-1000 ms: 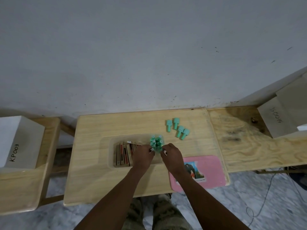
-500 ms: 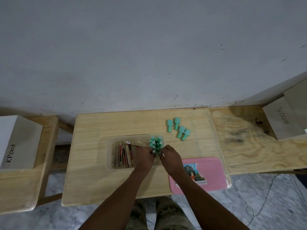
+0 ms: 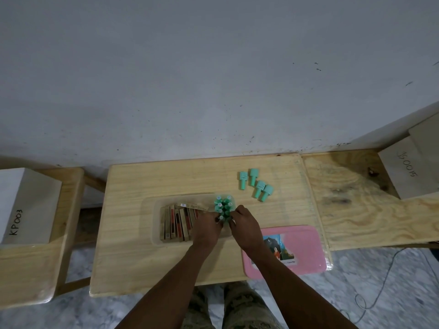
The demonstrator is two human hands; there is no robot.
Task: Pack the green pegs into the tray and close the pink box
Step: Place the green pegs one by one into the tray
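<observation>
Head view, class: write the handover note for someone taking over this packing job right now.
Hands: left hand and right hand have fingertips at the near end of the packed pegs; grip unclear.
Done: packed pegs stand upright in the right end of the tray, beside brown boxes.
Four loose pegs lie on the table beyond the tray.
The pink lid lies flat, near right, off the tray.
Left: pack four pegs, close lid.

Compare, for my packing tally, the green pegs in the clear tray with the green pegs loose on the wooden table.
The tray pegs stand upright, bunched; the loose pegs lie on their sides. The left hand and right hand touch tray pegs; loose pegs lie untouched. Same colour and shape.
</observation>
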